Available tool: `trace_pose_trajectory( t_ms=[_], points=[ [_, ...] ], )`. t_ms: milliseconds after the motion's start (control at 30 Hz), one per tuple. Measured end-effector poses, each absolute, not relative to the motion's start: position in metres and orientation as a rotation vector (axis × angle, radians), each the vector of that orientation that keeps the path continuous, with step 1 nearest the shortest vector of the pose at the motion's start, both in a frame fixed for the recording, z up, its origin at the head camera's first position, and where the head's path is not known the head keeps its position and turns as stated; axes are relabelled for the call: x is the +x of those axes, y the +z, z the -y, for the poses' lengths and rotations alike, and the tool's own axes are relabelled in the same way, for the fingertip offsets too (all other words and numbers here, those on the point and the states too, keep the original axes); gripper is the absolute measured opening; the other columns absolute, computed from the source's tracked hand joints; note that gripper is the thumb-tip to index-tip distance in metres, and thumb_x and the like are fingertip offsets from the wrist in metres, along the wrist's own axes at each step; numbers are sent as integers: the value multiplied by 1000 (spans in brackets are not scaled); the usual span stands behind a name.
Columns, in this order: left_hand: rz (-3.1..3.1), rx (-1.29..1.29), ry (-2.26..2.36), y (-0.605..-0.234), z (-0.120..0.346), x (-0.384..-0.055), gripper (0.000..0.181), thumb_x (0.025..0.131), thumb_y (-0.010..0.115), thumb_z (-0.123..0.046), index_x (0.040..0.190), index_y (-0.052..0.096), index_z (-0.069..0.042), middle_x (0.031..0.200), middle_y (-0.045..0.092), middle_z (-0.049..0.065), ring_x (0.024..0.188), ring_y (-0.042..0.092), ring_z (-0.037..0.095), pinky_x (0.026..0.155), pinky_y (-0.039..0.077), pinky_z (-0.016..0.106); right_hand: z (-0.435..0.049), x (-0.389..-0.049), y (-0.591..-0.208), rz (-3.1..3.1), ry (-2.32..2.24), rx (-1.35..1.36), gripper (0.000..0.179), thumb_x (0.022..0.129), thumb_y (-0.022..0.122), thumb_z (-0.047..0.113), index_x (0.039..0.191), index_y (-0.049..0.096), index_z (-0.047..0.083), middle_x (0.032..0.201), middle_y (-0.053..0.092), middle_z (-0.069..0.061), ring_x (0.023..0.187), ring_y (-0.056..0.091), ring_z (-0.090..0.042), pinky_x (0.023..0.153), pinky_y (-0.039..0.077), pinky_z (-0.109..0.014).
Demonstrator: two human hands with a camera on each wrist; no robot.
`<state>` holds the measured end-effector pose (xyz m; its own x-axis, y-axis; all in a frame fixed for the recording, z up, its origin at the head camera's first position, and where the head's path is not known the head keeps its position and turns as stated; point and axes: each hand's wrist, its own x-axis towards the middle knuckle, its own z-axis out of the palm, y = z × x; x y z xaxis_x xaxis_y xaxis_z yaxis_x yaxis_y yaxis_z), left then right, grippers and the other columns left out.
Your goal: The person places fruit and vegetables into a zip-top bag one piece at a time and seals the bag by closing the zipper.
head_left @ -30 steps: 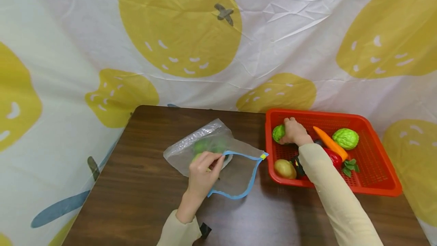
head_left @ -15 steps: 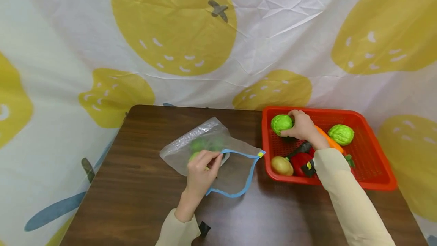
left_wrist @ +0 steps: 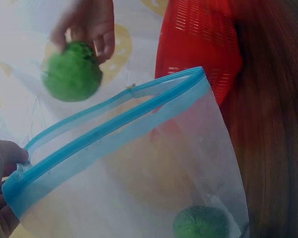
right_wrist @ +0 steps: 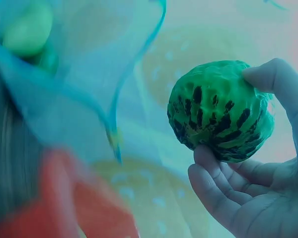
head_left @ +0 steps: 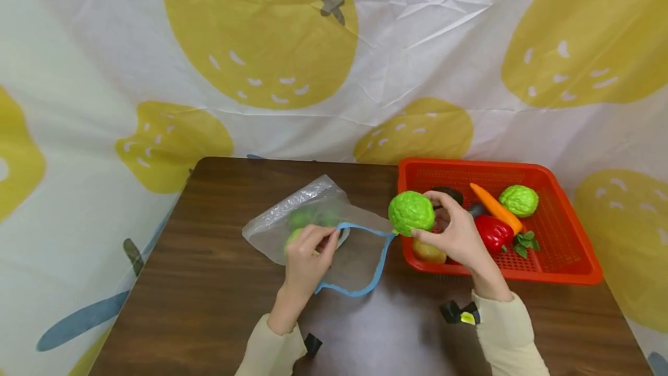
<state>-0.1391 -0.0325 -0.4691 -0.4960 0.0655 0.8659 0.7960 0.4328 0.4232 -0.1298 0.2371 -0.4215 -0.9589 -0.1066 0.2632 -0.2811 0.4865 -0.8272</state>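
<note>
My right hand point(head_left: 456, 237) grips a bumpy bright-green ball-shaped vegetable point(head_left: 411, 213), like a small cabbage, between thumb and fingers. It hangs in the air at the left edge of the red basket point(head_left: 566, 274), just by the bag's mouth. Dark streaks mark the underside of the green vegetable point(right_wrist: 213, 111) in the right wrist view. With thumb and fingertips my left hand point(head_left: 309, 257) pinches the blue-edged rim of a clear zip bag point(head_left: 360, 274), whose mouth stands open toward the right. Green round produce point(left_wrist: 201, 223) shows through the plastic.
Inside the basket lie a carrot point(head_left: 496, 209), a red pepper point(head_left: 493, 234), a second green cabbage-like ball point(head_left: 519, 201), a potato-like item point(head_left: 429, 251) and dark produce point(head_left: 449, 194). A lemon-print cloth point(head_left: 292, 138) hangs behind the brown table point(head_left: 209, 283).
My right hand has taken hold of the green cabbage-like vegetable in the basket, lifted it out and brought it left to the bag. The left hand keeps its pinch on the bag rim.
</note>
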Motion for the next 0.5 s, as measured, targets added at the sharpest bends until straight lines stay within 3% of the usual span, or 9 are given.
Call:
trace_pose_trajectory(
  t_ms=[333,500],
  points=[
    [1873,-714,-1185,-465,34,-142,8,72,72,8,76,69,1,66,61,8,53,58,15,48,48,16,-191,-97,-454,2441,1733,474,63,67,79,0,123,51,-1,103,59,-14,85,58,-18,72,53,-26],
    [1874,-723,-1187,-464,34,-141,4,75,71,6,76,69,2,67,61,8,53,57,15,48,48,16,-162,-94,-471,2498,1635,552,61,65,80,6,120,53,1,103,59,-10,80,59,-15,67,54,-28]
  ],
)
